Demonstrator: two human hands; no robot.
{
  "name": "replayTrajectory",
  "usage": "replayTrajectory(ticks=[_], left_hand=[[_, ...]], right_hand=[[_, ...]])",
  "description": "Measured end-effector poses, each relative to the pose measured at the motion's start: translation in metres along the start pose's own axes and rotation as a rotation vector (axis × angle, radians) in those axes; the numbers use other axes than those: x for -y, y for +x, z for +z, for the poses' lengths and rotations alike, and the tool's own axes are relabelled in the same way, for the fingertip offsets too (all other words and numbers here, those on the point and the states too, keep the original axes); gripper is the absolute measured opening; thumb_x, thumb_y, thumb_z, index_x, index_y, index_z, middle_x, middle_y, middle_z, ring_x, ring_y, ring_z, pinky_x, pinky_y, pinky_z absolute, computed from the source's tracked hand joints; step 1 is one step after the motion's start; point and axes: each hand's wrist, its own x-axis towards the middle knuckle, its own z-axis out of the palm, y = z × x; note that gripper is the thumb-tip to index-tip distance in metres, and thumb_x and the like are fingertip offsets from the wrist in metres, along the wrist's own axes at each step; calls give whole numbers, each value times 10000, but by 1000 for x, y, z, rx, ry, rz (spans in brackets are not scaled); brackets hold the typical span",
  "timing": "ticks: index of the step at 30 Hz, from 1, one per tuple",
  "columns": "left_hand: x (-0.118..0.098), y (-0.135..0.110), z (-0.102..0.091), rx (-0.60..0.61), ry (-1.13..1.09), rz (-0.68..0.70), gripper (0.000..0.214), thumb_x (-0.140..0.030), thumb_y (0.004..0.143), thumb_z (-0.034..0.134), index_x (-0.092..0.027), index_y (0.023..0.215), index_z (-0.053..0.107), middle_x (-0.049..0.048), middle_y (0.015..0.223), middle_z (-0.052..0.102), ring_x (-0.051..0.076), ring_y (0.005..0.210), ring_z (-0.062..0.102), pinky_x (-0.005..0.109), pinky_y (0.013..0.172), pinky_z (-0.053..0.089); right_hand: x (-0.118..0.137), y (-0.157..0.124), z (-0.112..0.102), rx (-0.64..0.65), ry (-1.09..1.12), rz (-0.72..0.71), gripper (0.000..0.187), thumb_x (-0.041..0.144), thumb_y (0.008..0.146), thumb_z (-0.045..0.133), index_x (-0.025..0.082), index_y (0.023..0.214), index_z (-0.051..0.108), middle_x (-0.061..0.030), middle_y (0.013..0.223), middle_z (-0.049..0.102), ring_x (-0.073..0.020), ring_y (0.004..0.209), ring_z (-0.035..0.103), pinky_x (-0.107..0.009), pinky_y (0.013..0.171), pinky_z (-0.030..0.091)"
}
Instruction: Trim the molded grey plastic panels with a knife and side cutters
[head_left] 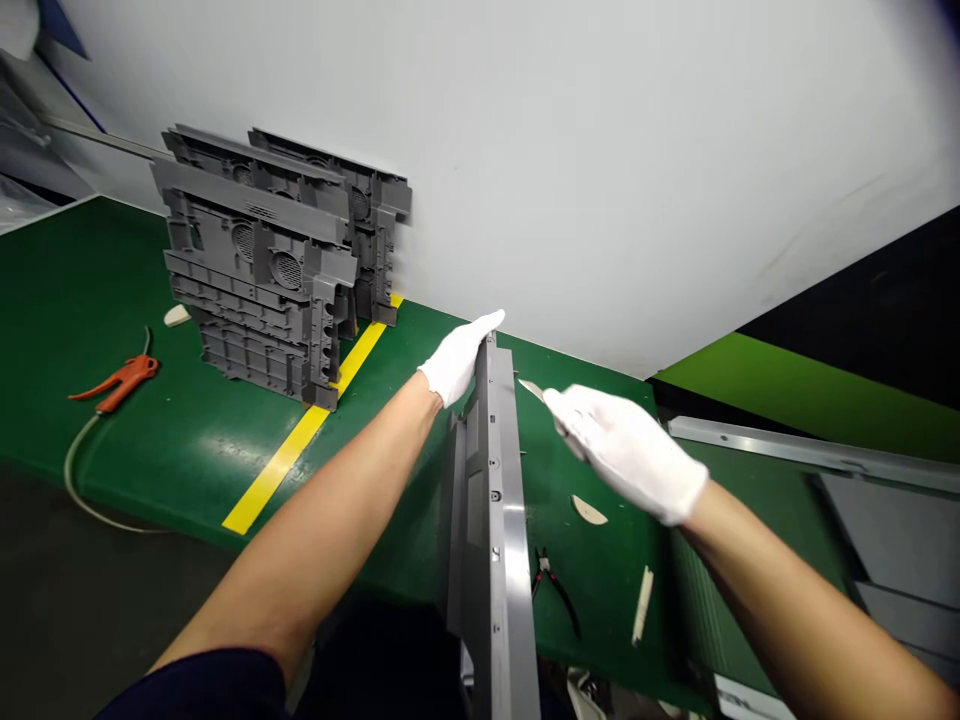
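Observation:
A long grey plastic panel stands on edge in front of me, its narrow side with small holes and slots facing up. My left hand, in a white glove, is closed around the far end of this panel. To the right of the panel, my gloved right hand is closed on a small knife; its blade points toward the panel's far end, and its handle is hidden in the glove. A small gap shows between blade and panel.
Several dark grey moulded panels lean at the back left on the green table, by a yellow stripe. An orange air gun with a hose lies left. Pliers, a pale half-round piece and a pale strip lie right.

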Motion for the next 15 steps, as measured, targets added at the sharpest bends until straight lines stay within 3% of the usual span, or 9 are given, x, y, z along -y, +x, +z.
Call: replayTrajectory(ticks=[3, 6, 15], left_hand=[[-3, 0, 1, -30, -79, -96, 294, -419, 819, 720, -201, 718, 551, -20, 654, 536, 159, 704, 538, 329, 754, 441], [-5, 0, 3, -33, -110, -155, 342, -393, 831, 707, -200, 669, 475, -47, 598, 449, 118, 584, 455, 293, 657, 389], [-6, -3, 2, -13, -38, -178, 394, -413, 865, 666, -201, 642, 419, -44, 580, 399, 90, 499, 401, 256, 534, 310]], right_hand=[[4, 43, -1, -30, -157, -11, 513, 625, 1004, 280, 247, 701, 449, 32, 623, 517, -149, 570, 435, -298, 602, 365], [10, 68, -1, -26, -376, 3, 543, 649, 992, 237, 256, 751, 523, 14, 656, 582, -166, 579, 475, -300, 585, 354], [26, 75, -6, 26, -718, 21, 608, 639, 987, 172, 286, 933, 664, -43, 711, 674, -226, 616, 599, -326, 579, 364]])
